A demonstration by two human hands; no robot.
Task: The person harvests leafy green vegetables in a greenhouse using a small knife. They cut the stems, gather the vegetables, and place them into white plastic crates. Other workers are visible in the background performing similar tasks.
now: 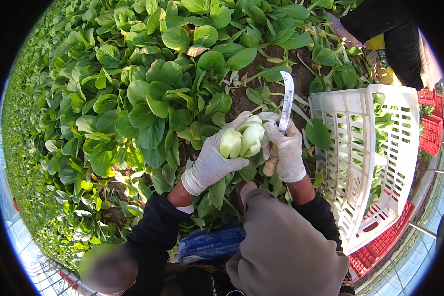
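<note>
My left hand, in a white glove, holds pak choi heads with their pale stem bases turned up. My right hand, gloved too, grips the wooden handle of a small curved harvesting knife, and its fingers touch the right side of the pak choi. The knife's metal blade points up and away from me, its tip hooked to the left. The leaves of the held heads hang below my hands and are partly hidden.
Growing pak choi fills the left and far side. A white plastic crate holding pak choi stands at right, with red crates beyond it. A co-worker's dark sleeve shows at upper right. A blue bag lies below my hands.
</note>
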